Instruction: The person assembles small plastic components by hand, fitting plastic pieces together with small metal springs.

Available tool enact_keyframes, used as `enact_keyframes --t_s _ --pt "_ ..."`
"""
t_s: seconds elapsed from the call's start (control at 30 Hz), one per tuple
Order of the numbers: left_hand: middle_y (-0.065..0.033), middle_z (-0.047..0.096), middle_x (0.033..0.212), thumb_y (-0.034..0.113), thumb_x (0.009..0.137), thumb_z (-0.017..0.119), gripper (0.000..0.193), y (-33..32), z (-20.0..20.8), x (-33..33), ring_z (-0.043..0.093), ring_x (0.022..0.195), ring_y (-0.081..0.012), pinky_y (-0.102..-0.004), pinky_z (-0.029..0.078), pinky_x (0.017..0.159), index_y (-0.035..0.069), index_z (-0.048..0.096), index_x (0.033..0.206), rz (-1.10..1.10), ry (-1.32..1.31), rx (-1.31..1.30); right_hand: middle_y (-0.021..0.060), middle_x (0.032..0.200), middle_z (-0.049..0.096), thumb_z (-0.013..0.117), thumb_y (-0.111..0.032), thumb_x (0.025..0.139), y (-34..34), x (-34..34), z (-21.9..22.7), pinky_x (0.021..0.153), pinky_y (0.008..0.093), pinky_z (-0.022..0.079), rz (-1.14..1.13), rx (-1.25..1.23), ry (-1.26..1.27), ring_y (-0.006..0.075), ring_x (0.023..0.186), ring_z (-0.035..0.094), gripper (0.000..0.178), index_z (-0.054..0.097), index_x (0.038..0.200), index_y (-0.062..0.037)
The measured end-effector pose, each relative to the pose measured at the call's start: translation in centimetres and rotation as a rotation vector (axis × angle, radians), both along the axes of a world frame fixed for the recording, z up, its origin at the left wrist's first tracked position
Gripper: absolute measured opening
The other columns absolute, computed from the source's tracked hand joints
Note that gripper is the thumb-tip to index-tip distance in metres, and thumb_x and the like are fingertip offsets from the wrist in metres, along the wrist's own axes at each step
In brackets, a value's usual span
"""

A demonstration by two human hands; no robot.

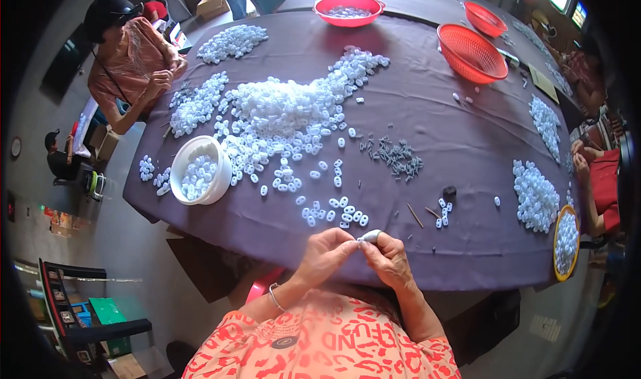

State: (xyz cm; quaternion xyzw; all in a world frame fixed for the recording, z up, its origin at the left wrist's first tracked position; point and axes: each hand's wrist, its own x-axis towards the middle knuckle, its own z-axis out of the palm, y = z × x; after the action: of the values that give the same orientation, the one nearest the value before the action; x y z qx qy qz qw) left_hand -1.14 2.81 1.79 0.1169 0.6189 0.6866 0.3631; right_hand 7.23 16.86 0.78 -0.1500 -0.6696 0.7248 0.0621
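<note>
Bucket (217, 189) of pieces (198, 180) left of pin pile (398, 160), on the table (467, 145)

A red-patterned peach shirt (320, 349) and a bracelet (274, 297) are worn

Tablecloth (467, 135): matt cloth, creased. Small white pieces (280, 108): smooth, plastic by look, slight sheen. Tub (218, 191), left: smooth plastic. Large red basket (473, 53), far right: glossy perforated plastic. Small grey pieces (399, 158): matt, material unclear. Bracelet (274, 297): shiny, metallic.

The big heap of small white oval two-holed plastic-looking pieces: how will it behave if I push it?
The heap probably slumps and spreads, since loose pieces lie scattered along its edge. Each piece looks small and pierced, so is likely light.
</note>
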Motion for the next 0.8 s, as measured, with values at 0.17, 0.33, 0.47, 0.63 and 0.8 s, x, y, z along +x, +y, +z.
enact_keyframes --t_s 0.17,0.33,0.47,0.63,0.8 --pt "0.0046 0.052 0.061 0.016 0.083 0.063 0.013 0.4 1.3 -0.9 0.043 0.052 -0.0015 -0.0169 0.033 0.044 0.003 0.062 0.083 -0.033 -0.031 -0.026 -0.0052 0.064 0.052 0.056 -0.007 0.086 0.2 -0.3 0.2 0.053 0.0199 0.037 -0.027 -0.032 -0.034 0.0026 0.061 0.044 0.008 0.06 0.084 -0.0003" --pt "0.0047 0.053 0.062 0.017 0.083 0.064 0.014 0.3 1.4 -0.9 0.044 0.052 -0.0016 -0.0173 0.034 0.045 0.004 0.063 0.084 -0.029 -0.018 0.005 -0.0069 0.065 0.052 0.057 -0.008 0.086 0.1 -0.5 0.6 0.052 0.017 0.035 -0.029 -0.132 0.0 0.0005 0.06 0.042 0.008 0.06 0.083 -0.002" --pt "0.0049 0.053 0.062 0.018 0.084 0.063 0.014 0.3 1.6 -1.0 0.045 0.053 -0.0016 -0.0173 0.034 0.046 0.004 0.063 0.085 -0.028 0.009 0.028 -0.0074 0.067 0.051 0.057 -0.009 0.086 0.0 -1.0 0.4 0.051 0.0164 0.033 -0.04 -0.117 0.057 -0.0003 0.061 0.041 0.008 0.06 0.083 -0.0028" --pt "0.0042 0.054 0.063 0.017 0.084 0.062 0.014 0.2 2.5 -0.8 0.045 0.054 -0.002 -0.0177 0.035 0.046 0.003 0.063 0.086 -0.009 0.03 0.038 -0.0078 0.068 0.051 0.057 -0.008 0.086 -0.1 -1.0 0.6 0.051 0.0167 0.032 -0.036 -0.127 0.102 -0.0002 0.061 0.04 0.007 0.06 0.083 -0.0027" --pt "0.0031 0.055 0.064 0.017 0.084 0.062 0.014 0.1 1.8 0.2 0.046 0.054 -0.0026 -0.0182 0.036 0.047 0.002 0.063 0.085 -0.004 -0.005 0.037 -0.008 0.067 0.05 0.057 -0.006 0.085 0.2 -0.2 0.8 0.05 0.0171 0.031 -0.011 -0.095 0.086 0.0 0.059 0.039 0.007 0.06 0.081 -0.0022"
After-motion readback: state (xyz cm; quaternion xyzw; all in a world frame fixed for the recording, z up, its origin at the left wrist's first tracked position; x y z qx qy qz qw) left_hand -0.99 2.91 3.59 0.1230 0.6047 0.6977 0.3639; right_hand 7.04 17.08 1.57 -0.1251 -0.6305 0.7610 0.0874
